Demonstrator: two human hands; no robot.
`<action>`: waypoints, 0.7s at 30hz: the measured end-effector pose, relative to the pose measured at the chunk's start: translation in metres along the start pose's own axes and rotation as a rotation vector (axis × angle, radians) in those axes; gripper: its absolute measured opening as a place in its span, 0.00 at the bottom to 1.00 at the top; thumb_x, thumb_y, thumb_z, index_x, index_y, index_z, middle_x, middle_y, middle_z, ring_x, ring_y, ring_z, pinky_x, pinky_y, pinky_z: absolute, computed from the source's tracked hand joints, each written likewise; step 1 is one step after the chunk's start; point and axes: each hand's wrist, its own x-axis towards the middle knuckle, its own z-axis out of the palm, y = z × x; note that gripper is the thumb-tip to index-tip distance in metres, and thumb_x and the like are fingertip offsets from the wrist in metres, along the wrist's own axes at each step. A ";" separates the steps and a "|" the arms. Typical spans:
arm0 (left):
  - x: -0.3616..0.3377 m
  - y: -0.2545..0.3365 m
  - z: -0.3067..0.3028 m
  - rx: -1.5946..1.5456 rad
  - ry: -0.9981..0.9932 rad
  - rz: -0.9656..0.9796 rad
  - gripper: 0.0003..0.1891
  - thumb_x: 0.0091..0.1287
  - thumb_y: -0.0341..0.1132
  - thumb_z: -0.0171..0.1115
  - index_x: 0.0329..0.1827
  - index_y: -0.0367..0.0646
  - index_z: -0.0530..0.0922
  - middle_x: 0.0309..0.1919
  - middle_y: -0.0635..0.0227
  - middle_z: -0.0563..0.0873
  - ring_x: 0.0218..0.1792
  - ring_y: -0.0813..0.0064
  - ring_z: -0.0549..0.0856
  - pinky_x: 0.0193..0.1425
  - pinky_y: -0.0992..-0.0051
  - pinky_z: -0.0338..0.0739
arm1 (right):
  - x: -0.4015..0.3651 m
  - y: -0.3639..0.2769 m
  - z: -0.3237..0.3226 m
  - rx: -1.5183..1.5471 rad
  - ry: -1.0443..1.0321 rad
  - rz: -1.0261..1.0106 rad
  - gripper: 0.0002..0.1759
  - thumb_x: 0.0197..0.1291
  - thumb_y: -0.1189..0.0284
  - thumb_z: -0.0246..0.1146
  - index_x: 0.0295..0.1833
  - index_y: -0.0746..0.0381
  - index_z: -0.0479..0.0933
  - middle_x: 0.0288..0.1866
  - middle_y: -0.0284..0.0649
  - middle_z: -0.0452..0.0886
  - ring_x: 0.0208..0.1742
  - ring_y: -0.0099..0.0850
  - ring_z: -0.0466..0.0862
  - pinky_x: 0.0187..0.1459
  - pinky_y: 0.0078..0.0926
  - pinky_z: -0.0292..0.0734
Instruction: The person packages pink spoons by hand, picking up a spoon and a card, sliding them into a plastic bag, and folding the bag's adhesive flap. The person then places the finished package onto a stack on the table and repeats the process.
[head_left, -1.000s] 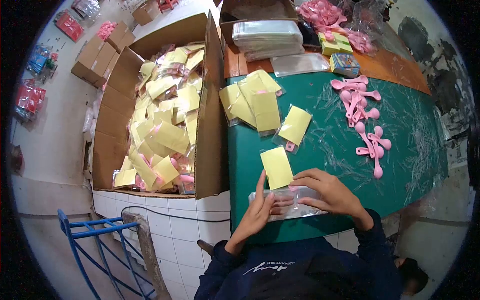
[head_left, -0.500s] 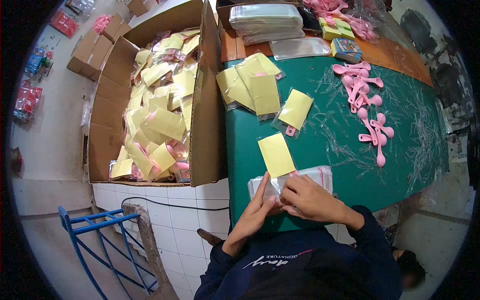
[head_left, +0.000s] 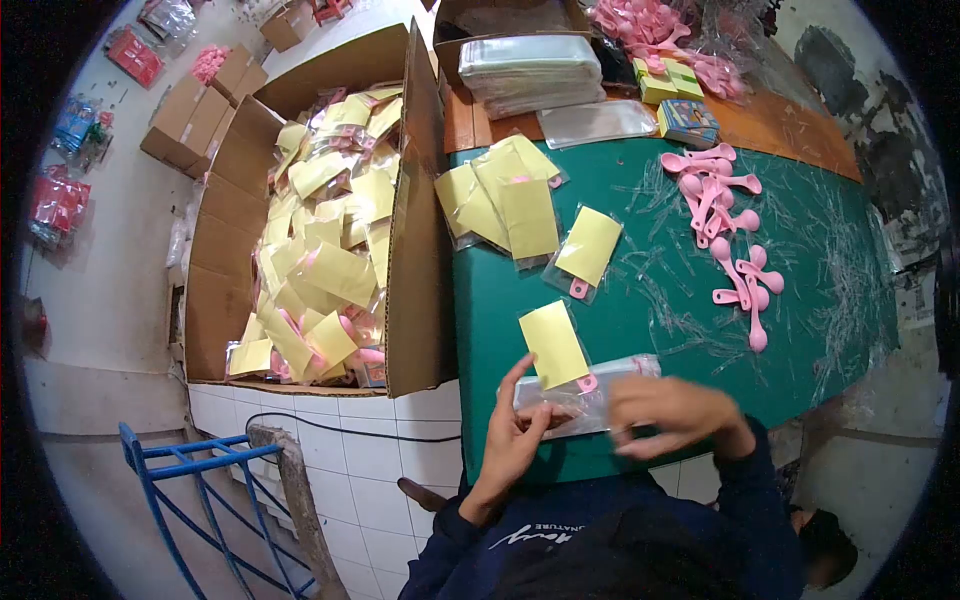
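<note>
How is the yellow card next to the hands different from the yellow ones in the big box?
The yellow card by the left hand lies alone, flat on the green table; the boxed cards are heaped at all angles in the cardboard box. The boxed cards look wrapped in shiny plastic; whether the yellow card is wrapped is unclear. Both are yellow rectangles.

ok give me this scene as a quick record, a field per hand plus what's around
left hand: palm down on the stack of clear bags
right hand: blurred, over the stack's right end, grip unclear
yellow card: beyond the stack, pink spoon at its near edge
table: green, with loose pink spoons and filled packets
cardboard box: left of table, full of packets
</note>
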 end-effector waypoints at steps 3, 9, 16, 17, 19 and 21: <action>0.001 -0.005 -0.011 -0.009 -0.146 -0.092 0.18 0.71 0.27 0.45 0.64 0.41 0.62 0.43 0.56 0.84 0.44 0.73 0.83 0.51 0.74 0.77 | -0.039 0.018 -0.076 0.141 0.042 -0.124 0.10 0.53 0.72 0.66 0.31 0.63 0.71 0.32 0.38 0.75 0.37 0.35 0.76 0.41 0.30 0.70; 0.001 -0.015 -0.017 0.071 -0.170 -0.110 0.12 0.73 0.29 0.44 0.54 0.38 0.72 0.44 0.59 0.83 0.47 0.71 0.83 0.51 0.76 0.76 | -0.092 0.038 -0.128 -0.651 0.830 0.752 0.12 0.51 0.79 0.60 0.43 0.63 0.73 0.39 0.43 0.76 0.40 0.32 0.79 0.45 0.31 0.73; -0.003 -0.008 -0.012 -0.069 -0.300 -0.002 0.11 0.73 0.30 0.43 0.53 0.37 0.71 0.44 0.57 0.83 0.47 0.68 0.83 0.52 0.73 0.75 | -0.007 0.017 0.035 -0.362 0.462 0.371 0.25 0.44 0.73 0.71 0.50 0.61 0.72 0.48 0.44 0.71 0.46 0.41 0.76 0.46 0.34 0.76; -0.005 -0.007 -0.015 -0.053 -0.323 0.010 0.12 0.74 0.30 0.42 0.53 0.37 0.70 0.44 0.56 0.83 0.48 0.68 0.83 0.52 0.72 0.75 | -0.008 0.024 0.046 -0.307 0.509 0.362 0.22 0.45 0.73 0.71 0.47 0.61 0.73 0.48 0.43 0.71 0.46 0.40 0.77 0.46 0.33 0.76; -0.007 0.004 -0.018 -0.138 -0.337 -0.092 0.11 0.73 0.28 0.43 0.53 0.37 0.70 0.43 0.56 0.83 0.47 0.68 0.83 0.53 0.73 0.75 | -0.006 0.035 0.058 -0.202 0.598 0.333 0.15 0.48 0.74 0.69 0.42 0.62 0.75 0.47 0.43 0.71 0.45 0.37 0.77 0.45 0.32 0.75; -0.007 0.006 -0.020 -0.121 -0.300 -0.128 0.10 0.71 0.27 0.45 0.52 0.37 0.70 0.42 0.56 0.83 0.46 0.68 0.83 0.52 0.74 0.75 | -0.010 0.031 0.054 -0.191 0.634 0.357 0.11 0.49 0.76 0.68 0.39 0.62 0.76 0.47 0.42 0.71 0.44 0.36 0.77 0.44 0.30 0.75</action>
